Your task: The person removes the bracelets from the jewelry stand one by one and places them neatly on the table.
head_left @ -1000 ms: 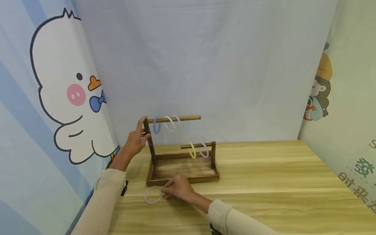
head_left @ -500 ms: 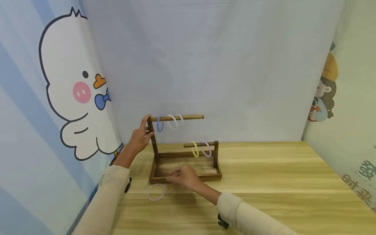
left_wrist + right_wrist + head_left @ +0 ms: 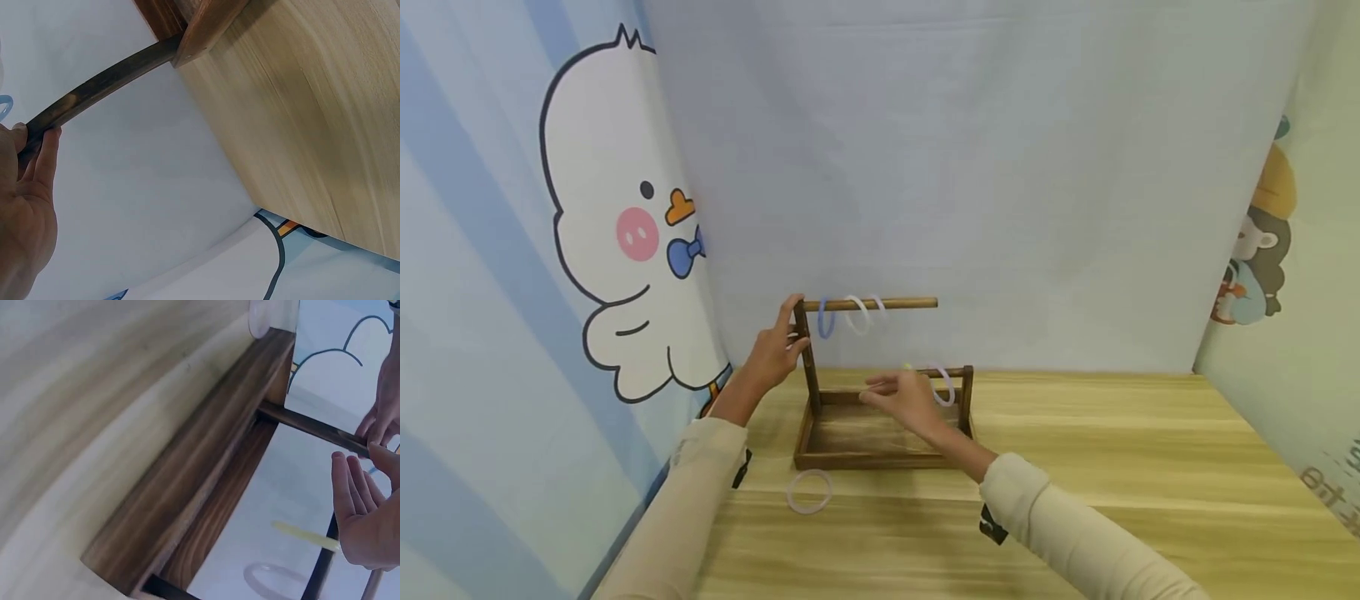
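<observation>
My left hand grips the top of the tall left post of a dark wooden ring stand. From its upper bar hang a blue ring, a white ring and a pale lilac ring. My right hand is over the stand's tray, before the lower bar, fingers extended with nothing between them. It mostly hides a yellow ring in the head view. A lilac ring hangs beside that one. A pale pink ring lies flat on the table in front of the tray.
The wood-grain table extends to the right of the stand. A pale curtain stands behind it. A side curtain with a cartoon duck is close by my left arm, and a printed green one is at right.
My right hand has let go of the pale pink ring on the table and moved up and right, over the tray. The left hand keeps its grip on the post. The head view has shifted slightly.
</observation>
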Demonstrator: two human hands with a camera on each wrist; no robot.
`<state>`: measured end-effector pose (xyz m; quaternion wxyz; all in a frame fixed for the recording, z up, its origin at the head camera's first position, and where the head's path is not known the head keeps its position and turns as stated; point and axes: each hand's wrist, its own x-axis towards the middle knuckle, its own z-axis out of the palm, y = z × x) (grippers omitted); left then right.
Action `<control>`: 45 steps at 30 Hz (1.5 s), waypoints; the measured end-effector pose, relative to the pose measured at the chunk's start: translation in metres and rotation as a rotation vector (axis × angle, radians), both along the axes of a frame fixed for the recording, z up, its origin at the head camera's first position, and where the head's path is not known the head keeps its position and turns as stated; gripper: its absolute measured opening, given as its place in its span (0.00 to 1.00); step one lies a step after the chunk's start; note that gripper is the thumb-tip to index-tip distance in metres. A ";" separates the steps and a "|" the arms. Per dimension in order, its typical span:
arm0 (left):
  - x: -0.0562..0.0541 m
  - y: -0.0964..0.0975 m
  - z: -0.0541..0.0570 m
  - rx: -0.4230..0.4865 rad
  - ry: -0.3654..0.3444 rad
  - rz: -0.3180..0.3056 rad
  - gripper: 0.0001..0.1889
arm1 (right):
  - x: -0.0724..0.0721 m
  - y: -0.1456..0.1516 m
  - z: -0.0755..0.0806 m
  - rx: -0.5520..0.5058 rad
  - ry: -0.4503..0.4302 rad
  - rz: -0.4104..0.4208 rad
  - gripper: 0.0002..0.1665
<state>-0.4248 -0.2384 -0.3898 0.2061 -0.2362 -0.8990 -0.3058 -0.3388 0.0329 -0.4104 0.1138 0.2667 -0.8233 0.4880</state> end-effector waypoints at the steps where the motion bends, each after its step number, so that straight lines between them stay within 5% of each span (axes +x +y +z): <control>1: 0.000 0.001 0.000 0.002 0.000 -0.004 0.40 | -0.003 0.002 0.003 0.007 0.017 -0.012 0.17; 11: 0.001 0.000 -0.003 0.001 0.013 -0.009 0.40 | -0.021 0.014 0.023 -0.031 0.013 -0.079 0.16; 21: 0.003 0.000 -0.002 -0.002 0.012 -0.002 0.40 | -0.034 0.018 0.028 -0.034 0.073 -0.141 0.16; 35: 0.003 -0.001 0.000 -0.014 0.033 -0.005 0.40 | -0.047 0.013 0.035 -0.087 0.033 -0.186 0.24; 45: 0.000 -0.001 -0.002 -0.005 0.048 -0.011 0.41 | -0.050 0.000 0.044 -0.064 0.130 -0.211 0.21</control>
